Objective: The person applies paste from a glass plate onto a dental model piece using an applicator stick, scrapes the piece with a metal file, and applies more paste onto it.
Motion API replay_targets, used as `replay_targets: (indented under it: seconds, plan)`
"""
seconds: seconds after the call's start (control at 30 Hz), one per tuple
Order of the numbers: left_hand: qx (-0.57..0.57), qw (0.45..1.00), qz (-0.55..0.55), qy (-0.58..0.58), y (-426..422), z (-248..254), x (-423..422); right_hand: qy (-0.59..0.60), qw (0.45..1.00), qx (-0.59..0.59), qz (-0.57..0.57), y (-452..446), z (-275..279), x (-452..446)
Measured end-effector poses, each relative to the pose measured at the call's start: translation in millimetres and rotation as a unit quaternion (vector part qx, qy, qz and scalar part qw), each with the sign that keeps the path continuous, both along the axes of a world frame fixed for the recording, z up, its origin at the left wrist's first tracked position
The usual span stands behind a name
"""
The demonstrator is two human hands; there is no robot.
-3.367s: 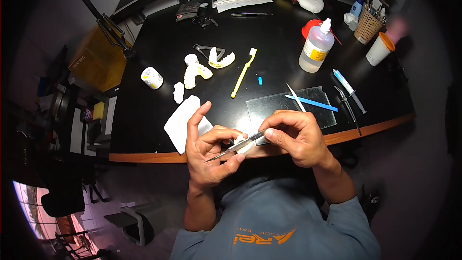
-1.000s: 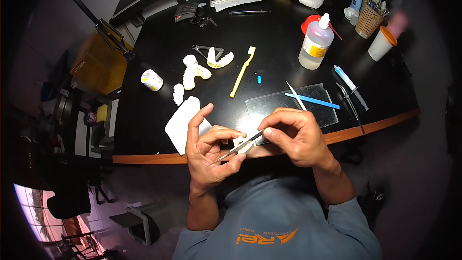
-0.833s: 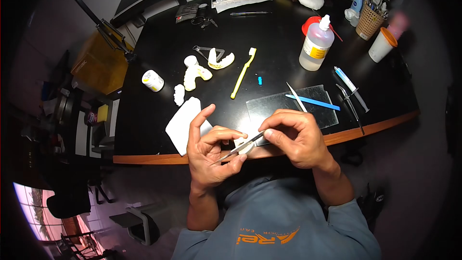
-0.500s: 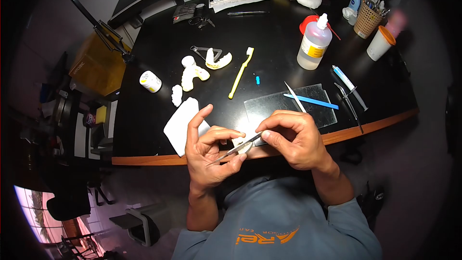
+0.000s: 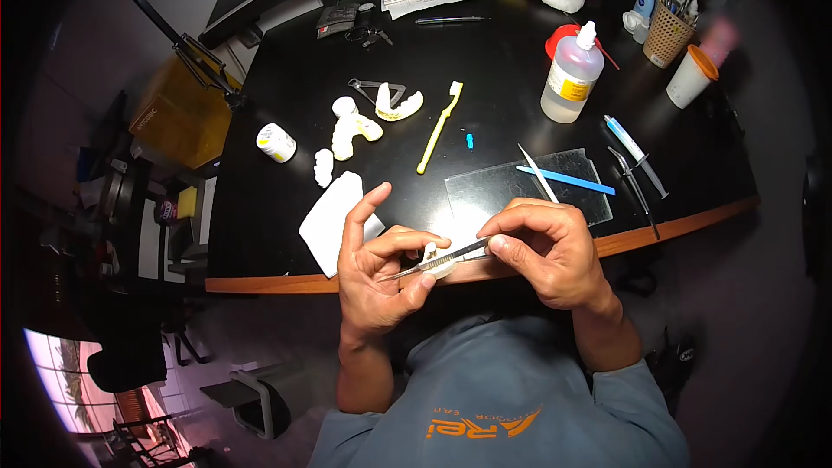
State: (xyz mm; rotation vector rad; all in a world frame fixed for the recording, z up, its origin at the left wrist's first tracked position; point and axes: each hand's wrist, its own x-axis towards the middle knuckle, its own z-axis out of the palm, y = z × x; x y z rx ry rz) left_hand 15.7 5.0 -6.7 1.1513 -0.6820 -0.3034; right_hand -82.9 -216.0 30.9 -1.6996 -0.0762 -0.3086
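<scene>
Between the thumb and fingers of my left hand (image 5: 377, 282) is a small white dental model piece (image 5: 444, 272), held near the table's front edge; its index finger is raised. My right hand (image 5: 555, 256) pinches the back end of metal tweezers (image 5: 464, 251) with a ridged grip. The tweezers lie slanted across the piece, and their thin tips reach over my left palm. Part of the piece is hidden behind the tweezers and fingers. A folded white paper towel (image 5: 334, 225) lies behind my left hand, and a glass slab (image 5: 598, 206) behind my right.
On the slab rest a blue spatula (image 5: 568, 179) and a pointed white tool (image 5: 537, 172). Dental models (image 5: 355, 134), a yellow toothbrush (image 5: 440, 128), a liquid bottle (image 5: 572, 78), a syringe (image 5: 637, 156) and a white jar (image 5: 276, 143) stand or lie around the table.
My right hand has shifted slightly right, and the tweezers now lie at a flatter angle across the piece. The whole view has moved a little.
</scene>
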Motion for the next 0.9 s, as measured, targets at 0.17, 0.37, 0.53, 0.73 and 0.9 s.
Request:
replay_targets:
  seconds: [0.17,0.37,0.53,0.73,0.9]
  plan:
    - [0.012,1.000,0.022,0.002,-2,1,-2,0.008,1.000,0.007,0.004,6,-1,3]
    - [0.019,1.000,0.017,0.008,0,4,-3,0.005,0.999,0.024,-0.028,4,-4,4]
    - [0.009,1.000,0.013,-0.013,-3,0,-3,-0.011,1.000,-0.013,-0.001,11,-1,6]
    - [0.007,1.000,0.014,-0.025,-2,-1,-2,-0.004,1.000,-0.016,0.003,7,3,6]
    - [0.003,1.000,-0.003,-0.027,0,1,-2,0.008,1.000,-0.014,-0.009,3,-1,5]
